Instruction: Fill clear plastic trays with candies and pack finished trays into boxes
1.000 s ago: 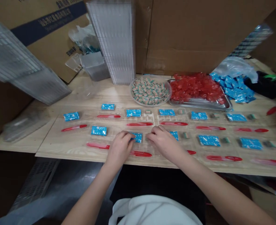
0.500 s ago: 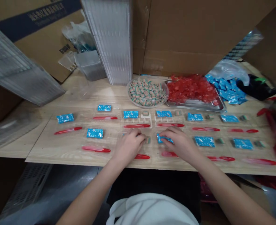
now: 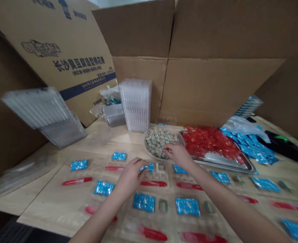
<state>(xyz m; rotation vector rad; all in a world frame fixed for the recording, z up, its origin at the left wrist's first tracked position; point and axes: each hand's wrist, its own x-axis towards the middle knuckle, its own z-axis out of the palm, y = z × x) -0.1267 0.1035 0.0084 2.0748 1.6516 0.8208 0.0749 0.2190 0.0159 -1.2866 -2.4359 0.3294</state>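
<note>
My left hand (image 3: 133,173) is over the middle of the table, its fingers curled at the left end of a small blue packet (image 3: 149,167) in a clear plastic tray. Whatever those fingers may hold is hidden. My right hand (image 3: 176,153) reaches into the front right of a round bowl (image 3: 146,148) of small wrapped pieces (image 3: 156,140), fingertips pinched together among them. I cannot make out what is between them. Nearer me lie a blue packet (image 3: 144,202) beside a wrapped piece (image 3: 162,205), and a red pen-shaped item (image 3: 152,233).
A metal tray (image 3: 248,166) holds red packets (image 3: 209,141), with a heap of blue packets (image 3: 255,146) to its right. Stacked clear plastic trays (image 3: 136,104) stand behind the bowl, another stack (image 3: 45,114) leans at left. Cardboard boxes (image 3: 199,91) wall the back.
My right hand has moved from a blue packet in the near row up to the bowl. My left hand has shifted from the near row to the row behind. The view has tilted up.
</note>
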